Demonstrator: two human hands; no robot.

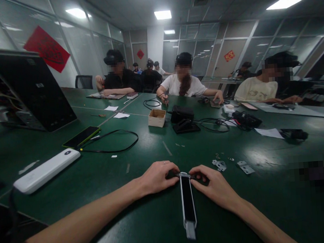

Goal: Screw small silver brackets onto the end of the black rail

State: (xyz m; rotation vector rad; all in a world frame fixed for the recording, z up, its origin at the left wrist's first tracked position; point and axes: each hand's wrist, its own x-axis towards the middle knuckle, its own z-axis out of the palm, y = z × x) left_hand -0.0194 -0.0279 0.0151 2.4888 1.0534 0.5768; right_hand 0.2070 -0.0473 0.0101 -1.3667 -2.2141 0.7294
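A slim black-and-silver device (187,199), long and narrow with a pale frame, lies lengthwise before me at the table's near side. A flat metal tab (190,231) sticks out of its near end. My left hand (159,177) is closed in a pinch at the left of its far end, around a small dark part. On the opposite side my right hand (212,184) pinches at the same end, thumb and fingers curled together. The fingers partly hide what they grip. To the right of my right hand lie small metal brackets (219,165) and another bracket (245,167).
A white power bank (47,170) and a green-edged phone (81,136) with a black cable lie left. A small box (156,118) and black devices (182,114) stand ahead. A computer case (37,85) is at far left. Several people sit across the table.
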